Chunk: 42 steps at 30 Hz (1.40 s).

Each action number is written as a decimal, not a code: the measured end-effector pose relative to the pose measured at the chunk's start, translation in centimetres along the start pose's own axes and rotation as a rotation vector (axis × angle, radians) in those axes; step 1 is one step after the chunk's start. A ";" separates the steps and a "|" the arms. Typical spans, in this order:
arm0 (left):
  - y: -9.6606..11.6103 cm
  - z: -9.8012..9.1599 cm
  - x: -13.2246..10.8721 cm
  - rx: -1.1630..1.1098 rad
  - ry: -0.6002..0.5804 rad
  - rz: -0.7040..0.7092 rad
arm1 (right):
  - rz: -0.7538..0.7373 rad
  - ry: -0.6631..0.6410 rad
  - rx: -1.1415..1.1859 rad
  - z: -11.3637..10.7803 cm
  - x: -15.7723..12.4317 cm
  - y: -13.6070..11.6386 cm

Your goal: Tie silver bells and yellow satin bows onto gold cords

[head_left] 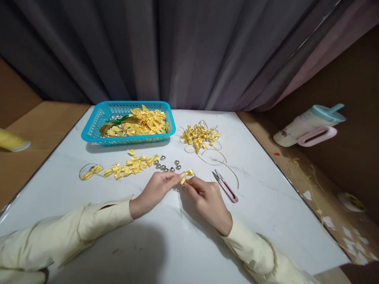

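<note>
Between my two hands, just above the table, is a yellow ribbon bow (188,173). My left hand (156,188) pinches it from the left with thumb and fingertips. From the right, my right hand (207,199) closes its thumb and forefinger at the bow's lower part; anything finer in that pinch is too small to make out. Just beyond my fingers lie several silver bead-like pieces (164,167). A row of loose yellow bows (134,165) spreads to their left. Thread snips (225,186) with pink handles rest to the right of my right hand.
A blue basket (84,135) holds yellow bows, silver pieces and a gold cord bundle. Corded bows (201,136) are heaped at back right, near loose gold cord (233,169). One corded bow (92,172) lies left. A tumbler (304,128) and yellow roll (13,140) flank the white tabletop.
</note>
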<state>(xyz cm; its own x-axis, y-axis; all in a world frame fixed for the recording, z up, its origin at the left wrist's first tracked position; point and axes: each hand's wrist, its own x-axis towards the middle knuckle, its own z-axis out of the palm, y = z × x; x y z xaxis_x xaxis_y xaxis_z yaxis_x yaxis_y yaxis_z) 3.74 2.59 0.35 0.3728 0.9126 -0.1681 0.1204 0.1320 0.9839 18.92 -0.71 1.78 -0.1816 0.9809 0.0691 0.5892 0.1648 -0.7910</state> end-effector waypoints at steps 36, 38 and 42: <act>0.1 -0.1 -0.2 -0.029 -0.058 -0.018 | 0.064 0.200 0.039 -3.1 0.5 0.1; 0.1 -0.1 -0.2 -0.043 -0.074 -0.010 | 0.119 0.152 0.262 -4.0 1.1 0.6; 0.3 -0.2 -0.4 -0.015 -0.109 0.013 | 0.274 -0.260 0.808 -4.6 2.0 1.9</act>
<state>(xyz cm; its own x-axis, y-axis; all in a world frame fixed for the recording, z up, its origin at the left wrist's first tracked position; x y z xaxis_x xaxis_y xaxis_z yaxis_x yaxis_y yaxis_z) 3.47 2.37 0.72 0.4725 0.8667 -0.1599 0.1010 0.1270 0.9867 23.30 2.00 3.22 -0.3464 0.9049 -0.2475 -0.0791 -0.2911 -0.9534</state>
